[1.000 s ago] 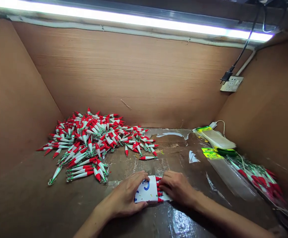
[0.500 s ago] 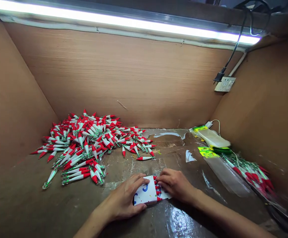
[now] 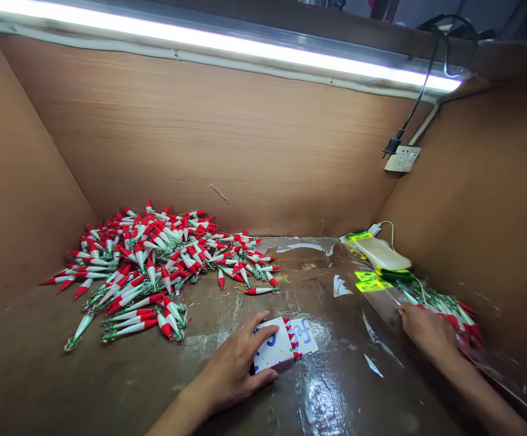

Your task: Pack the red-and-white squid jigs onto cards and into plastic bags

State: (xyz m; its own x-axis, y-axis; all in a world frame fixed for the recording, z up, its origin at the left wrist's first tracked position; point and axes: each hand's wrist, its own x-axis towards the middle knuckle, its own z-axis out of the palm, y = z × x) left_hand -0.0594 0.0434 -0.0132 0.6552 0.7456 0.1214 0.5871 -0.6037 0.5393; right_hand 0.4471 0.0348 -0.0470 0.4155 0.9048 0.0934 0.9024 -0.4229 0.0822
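My left hand (image 3: 234, 363) grips a small white card with blue marks (image 3: 275, 350); red tips of a few lures stick out along the card's right edge. A second white piece with blue writing (image 3: 304, 335) lies just right of it. My right hand (image 3: 424, 329) lies at the far right on a clear plastic bag (image 3: 393, 309), next to packed red and white lures (image 3: 457, 318). Its fingers are blurred. A large heap of red and white lures (image 3: 154, 254) lies at the left rear.
Brown board walls enclose the bench on three sides. A stack of bags with yellow-green header labels (image 3: 377, 254) sits at the right rear. A wall socket with a black plug (image 3: 402, 157) is on the right wall. A strip light (image 3: 227, 42) runs overhead.
My right hand left the card and moved right to the plastic bag beside the packed lures. The left hand stayed on the card, and the second white piece is now uncovered.
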